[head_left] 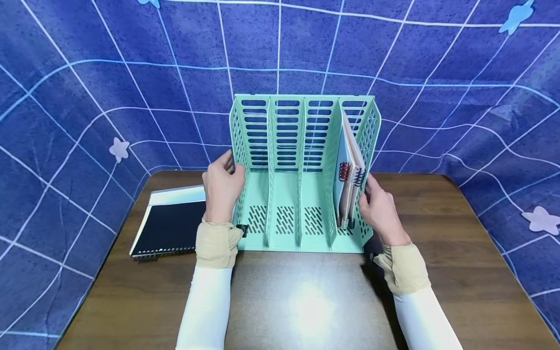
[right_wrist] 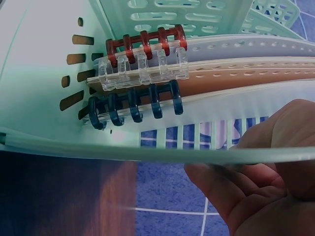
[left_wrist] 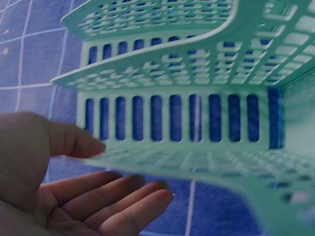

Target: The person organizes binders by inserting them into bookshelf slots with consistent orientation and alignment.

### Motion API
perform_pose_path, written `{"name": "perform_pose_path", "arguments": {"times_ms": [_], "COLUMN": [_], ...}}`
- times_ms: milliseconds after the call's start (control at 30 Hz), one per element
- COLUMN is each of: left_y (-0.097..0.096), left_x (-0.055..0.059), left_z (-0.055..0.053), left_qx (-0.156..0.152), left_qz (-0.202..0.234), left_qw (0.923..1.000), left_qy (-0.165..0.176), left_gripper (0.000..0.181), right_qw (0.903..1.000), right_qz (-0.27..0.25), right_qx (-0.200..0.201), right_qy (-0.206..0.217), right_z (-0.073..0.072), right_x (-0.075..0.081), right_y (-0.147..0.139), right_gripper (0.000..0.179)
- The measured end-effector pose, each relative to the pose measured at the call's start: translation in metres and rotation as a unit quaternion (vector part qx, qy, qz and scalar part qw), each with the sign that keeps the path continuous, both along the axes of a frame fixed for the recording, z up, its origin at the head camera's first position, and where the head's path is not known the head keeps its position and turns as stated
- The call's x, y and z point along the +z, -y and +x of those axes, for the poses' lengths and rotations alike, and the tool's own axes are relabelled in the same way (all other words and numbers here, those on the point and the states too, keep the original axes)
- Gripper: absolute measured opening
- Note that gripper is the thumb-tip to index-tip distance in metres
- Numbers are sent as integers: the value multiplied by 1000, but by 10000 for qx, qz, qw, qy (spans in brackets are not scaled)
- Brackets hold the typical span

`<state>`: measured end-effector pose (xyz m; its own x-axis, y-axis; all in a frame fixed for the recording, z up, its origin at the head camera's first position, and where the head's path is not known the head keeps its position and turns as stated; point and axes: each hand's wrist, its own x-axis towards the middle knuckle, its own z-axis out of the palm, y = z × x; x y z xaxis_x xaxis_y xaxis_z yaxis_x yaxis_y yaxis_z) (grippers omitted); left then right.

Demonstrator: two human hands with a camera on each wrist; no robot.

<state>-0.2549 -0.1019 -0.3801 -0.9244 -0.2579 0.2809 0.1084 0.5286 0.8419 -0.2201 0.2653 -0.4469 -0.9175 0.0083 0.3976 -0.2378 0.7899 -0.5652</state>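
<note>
A mint-green file rack (head_left: pixel 284 187) with several upright compartments stands on the table. My left hand (head_left: pixel 222 187) grips its left side wall; in the left wrist view the thumb is on the inner side and the fingers lie outside. At the opposite end, my right hand (head_left: pixel 384 214) holds the right side wall, its thumb inside and fingers outside. Spiral notebooks (head_left: pixel 343 167) stand in the rightmost compartment, leaning slightly. The right wrist view shows their red, clear and dark blue binding rings (right_wrist: pixel 135 105). The other compartments hold nothing visible.
Left of the rack, a black-covered spiral notebook (head_left: pixel 175 226) lies flat on a light-and-blue one (head_left: pixel 177 195), partly behind my left wrist. The brown wooden table (head_left: pixel 437 233) backs onto a blue gridded cloth (head_left: pixel 302 46).
</note>
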Motion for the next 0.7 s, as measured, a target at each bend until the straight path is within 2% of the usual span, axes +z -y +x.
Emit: {"name": "perform_pose_path", "arguments": {"times_ms": [267, 367, 467, 533, 633, 700], "left_y": [20, 27, 38, 49, 66, 78], "left_x": [17, 20, 18, 14, 4, -3], "left_z": [26, 34, 40, 45, 53, 59], "left_qx": [26, -140, -564, -962, -1610, -1907], "left_qz": [-662, -852, -1252, -1693, -2437, -2775], "left_qw": [9978, 9961, 9894, 9768, 9444, 9234], "left_qy": [98, 183, 467, 888, 1509, 1845], "left_gripper": [54, 58, 67, 72, 79, 82], "right_qw": [10000, 10000, 10000, 10000, 10000, 10000], "right_qz": [-22, -40, -67, -82, -69, -70], "right_qx": [29, 49, 42, 40, 47, 59], "right_qy": [-36, -36, -34, -13, 31, 23], "right_z": [1, 1, 1, 2, 3, 4], "right_x": [-1, 0, 1, 2, 2, 2], "right_y": [2, 1, 1, 1, 2, 2], "right_gripper": [59, 57, 57, 57, 56, 56]}}
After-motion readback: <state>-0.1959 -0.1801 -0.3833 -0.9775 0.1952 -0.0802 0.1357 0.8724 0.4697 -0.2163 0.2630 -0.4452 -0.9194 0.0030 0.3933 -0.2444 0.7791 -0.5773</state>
